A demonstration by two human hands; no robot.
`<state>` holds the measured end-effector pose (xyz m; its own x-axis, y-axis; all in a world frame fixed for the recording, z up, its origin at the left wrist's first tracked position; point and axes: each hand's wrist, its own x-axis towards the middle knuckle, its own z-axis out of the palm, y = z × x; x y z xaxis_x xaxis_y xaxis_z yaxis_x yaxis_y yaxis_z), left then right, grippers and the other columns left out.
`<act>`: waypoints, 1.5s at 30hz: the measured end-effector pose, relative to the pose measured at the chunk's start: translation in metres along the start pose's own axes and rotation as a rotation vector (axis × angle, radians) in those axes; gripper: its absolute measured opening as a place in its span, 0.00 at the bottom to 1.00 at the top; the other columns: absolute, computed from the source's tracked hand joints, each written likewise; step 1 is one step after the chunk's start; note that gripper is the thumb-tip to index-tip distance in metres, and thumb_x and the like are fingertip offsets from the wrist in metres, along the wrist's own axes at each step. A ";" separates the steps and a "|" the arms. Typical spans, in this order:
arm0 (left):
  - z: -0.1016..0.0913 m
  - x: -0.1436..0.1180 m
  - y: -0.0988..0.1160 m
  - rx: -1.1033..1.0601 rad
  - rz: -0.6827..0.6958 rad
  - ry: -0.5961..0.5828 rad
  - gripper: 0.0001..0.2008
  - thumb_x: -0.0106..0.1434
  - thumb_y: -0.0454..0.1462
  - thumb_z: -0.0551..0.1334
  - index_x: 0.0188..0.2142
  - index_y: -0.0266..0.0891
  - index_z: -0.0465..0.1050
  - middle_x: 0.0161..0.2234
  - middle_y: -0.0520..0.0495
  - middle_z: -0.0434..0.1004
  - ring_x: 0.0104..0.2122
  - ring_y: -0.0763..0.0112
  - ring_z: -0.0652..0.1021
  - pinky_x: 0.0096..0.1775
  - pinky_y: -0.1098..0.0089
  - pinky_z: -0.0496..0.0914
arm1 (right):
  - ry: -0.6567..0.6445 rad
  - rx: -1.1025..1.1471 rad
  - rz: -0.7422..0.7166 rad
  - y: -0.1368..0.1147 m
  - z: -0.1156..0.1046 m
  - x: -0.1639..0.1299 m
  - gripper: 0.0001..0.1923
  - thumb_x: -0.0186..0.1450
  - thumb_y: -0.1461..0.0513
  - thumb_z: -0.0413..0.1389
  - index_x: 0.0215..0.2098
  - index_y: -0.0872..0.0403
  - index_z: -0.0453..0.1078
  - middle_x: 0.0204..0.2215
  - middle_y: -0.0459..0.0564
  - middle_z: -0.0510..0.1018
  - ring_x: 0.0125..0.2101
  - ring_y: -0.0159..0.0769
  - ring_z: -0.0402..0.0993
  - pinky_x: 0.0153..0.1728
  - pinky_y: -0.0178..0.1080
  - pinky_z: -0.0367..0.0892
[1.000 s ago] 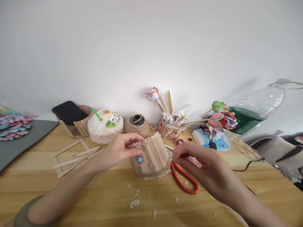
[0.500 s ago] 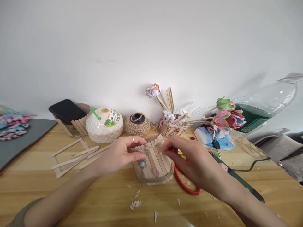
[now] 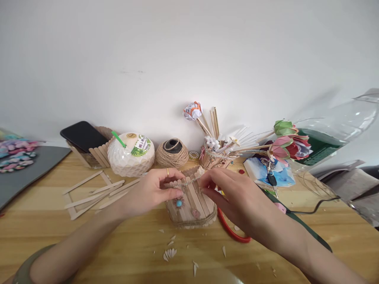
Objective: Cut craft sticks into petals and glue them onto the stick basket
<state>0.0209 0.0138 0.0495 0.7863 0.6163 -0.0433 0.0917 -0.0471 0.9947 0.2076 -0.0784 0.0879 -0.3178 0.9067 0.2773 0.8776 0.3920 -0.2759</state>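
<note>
A small basket of popsicle sticks [image 3: 191, 203] stands on the table, trimmed with twine near its base and a thin cord near its rim. On its front are a turquoise bead ornament [image 3: 179, 203] and a pink charm [image 3: 196, 213]. My left hand [image 3: 156, 191] grips the basket's upper left rim, thumb outside and fingers behind. My right hand [image 3: 233, 191] is pinched at the upper right of the rim; whatever lies between its fingertips is hidden. Partly beneath that hand are scissors with a red handle [image 3: 232, 230].
Loose popsicle sticks [image 3: 94, 199] lie at left. Behind are a phone [image 3: 84, 136], a white coconut [image 3: 132, 156], a twine ball [image 3: 171, 154] and a holder with paper flowers [image 3: 216, 157]. Wood chips [image 3: 170, 254] lie in front; a dark green tool [image 3: 310, 230] with a cord lies right.
The camera view has shifted slightly. Both hands stay at the basket's rim, and the right fingers have moved only a little.
</note>
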 end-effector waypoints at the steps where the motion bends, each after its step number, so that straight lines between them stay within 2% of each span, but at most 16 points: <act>1: 0.000 0.000 0.000 -0.002 -0.003 0.002 0.09 0.55 0.35 0.61 0.37 0.36 0.70 0.33 0.49 0.77 0.34 0.67 0.77 0.38 0.67 0.71 | -0.002 -0.016 -0.003 0.000 0.001 0.000 0.05 0.65 0.68 0.49 0.32 0.53 0.60 0.26 0.43 0.69 0.25 0.32 0.64 0.27 0.34 0.57; 5: -0.001 0.000 0.001 -0.006 0.004 0.010 0.09 0.55 0.35 0.62 0.37 0.36 0.70 0.33 0.50 0.77 0.34 0.68 0.77 0.39 0.68 0.70 | 0.054 -0.045 -0.023 0.001 0.003 0.001 0.05 0.66 0.67 0.48 0.33 0.53 0.60 0.28 0.45 0.70 0.27 0.33 0.66 0.29 0.35 0.59; 10: -0.002 0.000 0.003 -0.008 0.016 0.016 0.09 0.54 0.35 0.63 0.36 0.36 0.70 0.33 0.50 0.76 0.35 0.69 0.76 0.38 0.70 0.70 | 0.224 0.038 -0.091 -0.001 0.003 -0.005 0.06 0.65 0.70 0.49 0.33 0.54 0.63 0.29 0.47 0.72 0.30 0.33 0.68 0.30 0.34 0.62; 13: -0.001 0.000 0.003 -0.016 0.020 0.020 0.09 0.54 0.34 0.63 0.36 0.36 0.71 0.33 0.50 0.75 0.36 0.70 0.75 0.38 0.71 0.69 | 0.272 0.071 -0.118 -0.003 0.004 -0.011 0.06 0.65 0.70 0.50 0.36 0.56 0.67 0.32 0.50 0.73 0.31 0.33 0.69 0.32 0.34 0.64; 19: -0.001 -0.002 0.002 -0.008 0.036 0.017 0.08 0.54 0.34 0.63 0.35 0.37 0.71 0.34 0.51 0.75 0.36 0.70 0.75 0.38 0.72 0.68 | 0.265 0.048 -0.136 -0.002 0.010 -0.016 0.08 0.65 0.68 0.50 0.38 0.57 0.70 0.31 0.51 0.72 0.30 0.34 0.68 0.28 0.36 0.65; 26: 0.000 -0.003 0.007 -0.005 0.035 0.008 0.06 0.54 0.33 0.62 0.34 0.36 0.70 0.31 0.52 0.74 0.33 0.73 0.74 0.36 0.73 0.68 | 0.282 0.085 -0.147 -0.004 0.009 -0.014 0.07 0.65 0.69 0.51 0.37 0.58 0.70 0.31 0.51 0.72 0.30 0.33 0.68 0.29 0.36 0.65; 33: 0.000 -0.005 0.006 0.000 0.031 0.027 0.08 0.54 0.34 0.63 0.35 0.37 0.71 0.33 0.52 0.75 0.35 0.71 0.74 0.38 0.72 0.68 | 0.246 0.062 -0.138 -0.005 0.007 -0.013 0.07 0.66 0.68 0.50 0.37 0.57 0.70 0.31 0.50 0.72 0.31 0.33 0.68 0.30 0.36 0.65; 39: 0.002 -0.005 0.009 -0.026 0.038 0.001 0.05 0.55 0.32 0.61 0.33 0.37 0.70 0.31 0.52 0.75 0.32 0.72 0.75 0.36 0.72 0.70 | 0.217 -0.060 -0.136 -0.005 0.008 -0.014 0.09 0.66 0.69 0.48 0.38 0.57 0.70 0.30 0.50 0.71 0.30 0.35 0.67 0.29 0.36 0.64; 45: 0.002 -0.005 0.011 -0.032 0.051 0.000 0.04 0.54 0.33 0.62 0.32 0.36 0.70 0.30 0.51 0.74 0.31 0.71 0.75 0.35 0.72 0.70 | 0.163 -0.028 -0.154 -0.005 0.002 -0.015 0.12 0.65 0.71 0.46 0.41 0.56 0.69 0.32 0.51 0.72 0.31 0.34 0.67 0.30 0.37 0.65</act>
<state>0.0191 0.0087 0.0606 0.7897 0.6135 0.0074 0.0317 -0.0528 0.9981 0.2071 -0.0933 0.0833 -0.3889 0.7982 0.4601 0.8332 0.5178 -0.1940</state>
